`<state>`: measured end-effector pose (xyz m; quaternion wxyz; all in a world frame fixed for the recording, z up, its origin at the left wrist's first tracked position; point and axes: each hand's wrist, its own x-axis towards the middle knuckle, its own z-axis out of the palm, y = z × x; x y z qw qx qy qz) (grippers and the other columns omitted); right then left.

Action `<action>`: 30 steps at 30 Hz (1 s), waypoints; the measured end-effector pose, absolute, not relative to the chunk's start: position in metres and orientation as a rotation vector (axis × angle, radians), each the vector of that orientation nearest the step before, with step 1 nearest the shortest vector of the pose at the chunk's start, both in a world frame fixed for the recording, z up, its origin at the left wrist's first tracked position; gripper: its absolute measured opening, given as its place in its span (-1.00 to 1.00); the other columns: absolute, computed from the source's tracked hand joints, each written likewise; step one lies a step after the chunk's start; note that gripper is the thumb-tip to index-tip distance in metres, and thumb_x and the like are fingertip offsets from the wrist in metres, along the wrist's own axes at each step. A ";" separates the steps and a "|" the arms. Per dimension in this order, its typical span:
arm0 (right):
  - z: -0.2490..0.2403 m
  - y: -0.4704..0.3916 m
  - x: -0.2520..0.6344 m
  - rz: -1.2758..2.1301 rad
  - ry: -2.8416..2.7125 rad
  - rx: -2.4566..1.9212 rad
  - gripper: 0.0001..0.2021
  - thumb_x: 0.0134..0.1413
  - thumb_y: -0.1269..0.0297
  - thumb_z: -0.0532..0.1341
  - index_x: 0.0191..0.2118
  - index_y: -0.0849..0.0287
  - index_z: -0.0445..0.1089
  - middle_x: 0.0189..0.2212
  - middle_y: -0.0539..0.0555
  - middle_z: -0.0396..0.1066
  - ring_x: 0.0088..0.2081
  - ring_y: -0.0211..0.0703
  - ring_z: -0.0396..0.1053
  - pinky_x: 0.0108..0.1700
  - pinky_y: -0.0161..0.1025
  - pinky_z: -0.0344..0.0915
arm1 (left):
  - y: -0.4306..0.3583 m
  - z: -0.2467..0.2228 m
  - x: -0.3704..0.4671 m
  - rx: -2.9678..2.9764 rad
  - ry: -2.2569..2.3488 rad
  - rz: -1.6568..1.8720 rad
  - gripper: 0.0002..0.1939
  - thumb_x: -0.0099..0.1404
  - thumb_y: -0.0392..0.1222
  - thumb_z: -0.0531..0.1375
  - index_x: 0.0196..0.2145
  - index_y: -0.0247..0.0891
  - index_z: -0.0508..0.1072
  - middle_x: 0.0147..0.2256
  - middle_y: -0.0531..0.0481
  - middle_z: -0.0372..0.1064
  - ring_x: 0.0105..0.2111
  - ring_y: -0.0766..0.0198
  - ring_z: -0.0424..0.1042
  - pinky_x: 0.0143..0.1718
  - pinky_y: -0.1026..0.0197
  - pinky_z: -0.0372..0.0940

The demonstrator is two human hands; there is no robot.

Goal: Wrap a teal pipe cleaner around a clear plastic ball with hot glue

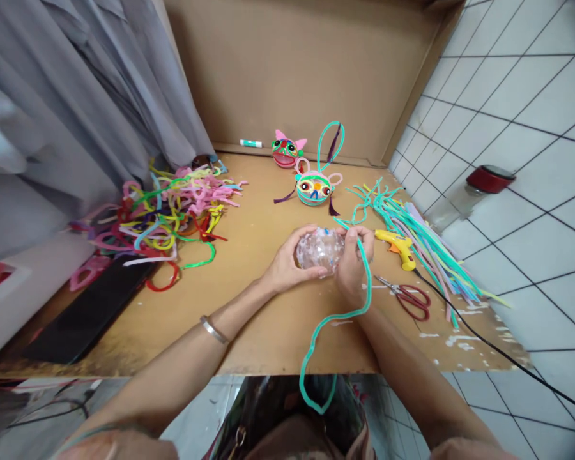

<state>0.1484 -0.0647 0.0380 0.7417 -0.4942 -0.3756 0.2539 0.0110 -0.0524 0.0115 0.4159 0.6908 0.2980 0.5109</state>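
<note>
My left hand [292, 260] is wrapped round the left side of a clear, rounded plastic ball [320, 248] with bluish and reddish specks, held just above the table. At the ball's right side, my right hand [355, 259] pinches a long turquoise pipe cleaner [368, 281]. One end of it sticks out past my fingers toward the back; the rest hangs in a curve over the table's front edge. Whether my right fingers also press on the ball is hard to see. Beyond my hands sits a decorated animal head [313, 189] with pink ear loops, dark tassels and a turquoise hanging loop.
A yellow glue gun [398, 248] and red-handled scissors [407, 297] lie right of my hands, beside a bundle of straight pipe cleaners [416, 236]. Tangled coloured pipe cleaners [172, 211] and a black slab [91, 313] are at left. A second head [286, 152], marker [251, 143] and jar [460, 204] stand farther back.
</note>
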 end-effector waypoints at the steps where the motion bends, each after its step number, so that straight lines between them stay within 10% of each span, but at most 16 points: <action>1: 0.038 -0.065 0.148 0.553 -0.829 -1.098 -0.80 0.18 0.06 0.14 -0.27 0.08 0.24 -0.38 -0.05 0.43 -0.30 -0.20 0.44 -0.17 -0.20 0.38 | -0.051 0.011 0.011 1.728 0.743 1.290 -0.06 -0.08 0.20 0.49 0.17 -0.20 0.31 0.21 -0.26 0.28 0.25 -0.12 0.28 0.33 -0.16 0.14; 30: 0.036 -0.062 0.151 0.639 -0.858 -1.216 -0.77 0.13 0.02 0.09 -0.35 0.07 0.23 -0.45 -0.12 0.32 -0.39 -0.23 0.31 -0.27 -0.26 0.27 | -0.050 0.008 0.013 1.524 0.791 1.288 -0.11 0.02 0.36 0.37 0.15 -0.27 0.36 0.11 -0.25 0.42 0.06 -0.04 0.45 0.14 -0.03 0.34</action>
